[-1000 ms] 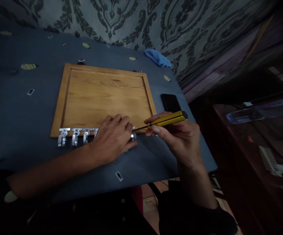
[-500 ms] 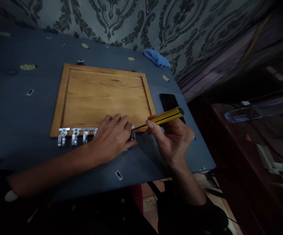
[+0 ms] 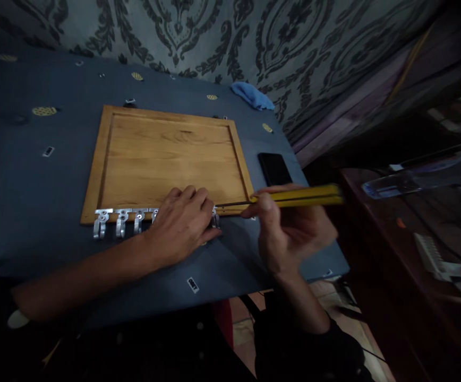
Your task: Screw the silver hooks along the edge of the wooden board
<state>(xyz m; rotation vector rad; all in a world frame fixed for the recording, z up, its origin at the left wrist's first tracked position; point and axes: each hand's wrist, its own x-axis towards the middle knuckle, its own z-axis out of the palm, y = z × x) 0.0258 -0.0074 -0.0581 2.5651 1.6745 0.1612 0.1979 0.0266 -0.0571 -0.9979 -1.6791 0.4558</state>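
Observation:
A wooden panel (image 3: 172, 159) with a raised frame lies on the table. Along its near edge runs a metal hook rail (image 3: 126, 211) with several silver double hooks. My left hand (image 3: 182, 225) covers the right part of this rail, fingers bent over it and thumb along the near side, pressing it to the panel; the fingertips are hidden. In my right hand (image 3: 290, 228) is a screwdriver (image 3: 302, 197) with a yellow and black handle, blurred by motion. Its thin shaft lies nearly level, the tip at the rail's right end beside my left fingers.
A black phone (image 3: 275, 168) lies to the right of the panel, and a blue cloth (image 3: 253, 96) rests at the back by the patterned wall. Past the table's right edge stands a dark reddish shelf (image 3: 377, 233) with a clear plastic item (image 3: 393, 188) and cables.
My right hand has moved to the right and the screwdriver has swung lower, from a slant to nearly level. The left hand stays on the rail.

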